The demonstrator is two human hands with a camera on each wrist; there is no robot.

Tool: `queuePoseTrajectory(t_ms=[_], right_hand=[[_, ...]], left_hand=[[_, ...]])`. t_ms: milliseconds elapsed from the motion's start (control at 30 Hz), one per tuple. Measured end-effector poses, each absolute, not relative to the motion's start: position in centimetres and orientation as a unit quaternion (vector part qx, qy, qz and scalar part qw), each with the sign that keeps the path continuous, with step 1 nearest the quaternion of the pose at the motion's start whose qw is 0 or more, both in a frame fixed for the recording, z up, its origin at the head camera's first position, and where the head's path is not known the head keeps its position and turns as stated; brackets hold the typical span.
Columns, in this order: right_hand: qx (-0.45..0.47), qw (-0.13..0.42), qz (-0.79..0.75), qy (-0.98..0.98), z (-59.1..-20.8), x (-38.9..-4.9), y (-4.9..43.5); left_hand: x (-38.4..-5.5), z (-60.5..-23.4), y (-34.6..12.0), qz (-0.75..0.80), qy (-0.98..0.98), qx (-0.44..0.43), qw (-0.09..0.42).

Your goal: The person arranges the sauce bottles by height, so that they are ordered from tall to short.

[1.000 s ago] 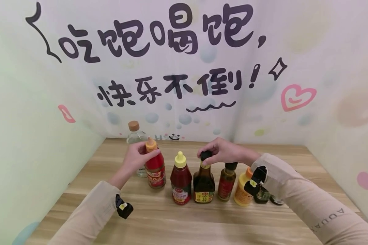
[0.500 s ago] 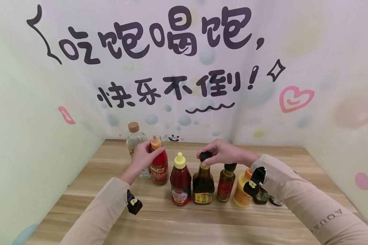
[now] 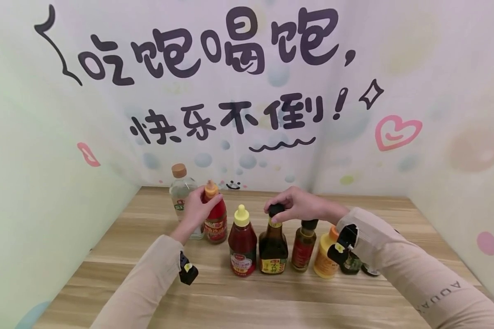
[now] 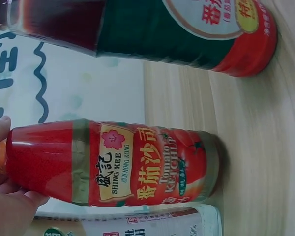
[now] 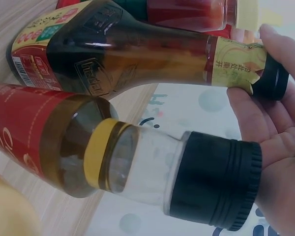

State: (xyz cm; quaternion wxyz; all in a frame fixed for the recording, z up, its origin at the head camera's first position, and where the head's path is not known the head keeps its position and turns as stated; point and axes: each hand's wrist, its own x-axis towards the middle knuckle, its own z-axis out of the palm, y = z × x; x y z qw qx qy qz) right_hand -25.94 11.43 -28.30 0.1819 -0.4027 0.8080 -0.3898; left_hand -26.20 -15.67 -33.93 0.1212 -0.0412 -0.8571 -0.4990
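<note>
My left hand [image 3: 194,209] grips a tomato ketchup bottle [image 3: 216,223] by its neck, just under the orange cap. The ketchup bottle stands upright on the table, close beside a clear bottle with a brown cap [image 3: 183,188]. Its "Tomato Ketchup" label [image 4: 152,164] faces the left wrist camera. My right hand [image 3: 298,204] pinches the black cap and neck of a dark sauce bottle [image 3: 274,249], which stands upright with a yellow label. Between the hands is a red sauce bottle with a yellow cap [image 3: 242,246]. A black-capped oil bottle [image 5: 211,179] stands near the right hand.
Right of the oil bottle are a yellow bottle with an orange cap [image 3: 326,256] and small dark containers [image 3: 351,264], partly hidden by the right sleeve. A printed cloth backdrop [image 3: 230,160] rises behind the wooden table [image 3: 238,306].
My left hand has shifted right and slightly back with the ketchup bottle, uncovering more of the clear bottle. My right hand stays on the dark sauce bottle.
</note>
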Motion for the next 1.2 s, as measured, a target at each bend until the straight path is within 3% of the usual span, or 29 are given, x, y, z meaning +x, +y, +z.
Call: queuePoseTrajectory(t_ms=[533,1200], right_hand=[[-0.407,0.178,-0.387,0.808,-28.3,-26.0,11.5],[-0.407,0.181,-0.398,0.802,-28.6,-26.2,11.6]], left_hand=[[-27.2,-34.8,-15.0,-0.503,-0.851,-0.022,0.149],[-27.5,-34.7,-14.9,-0.538,-0.835,0.008,0.116]])
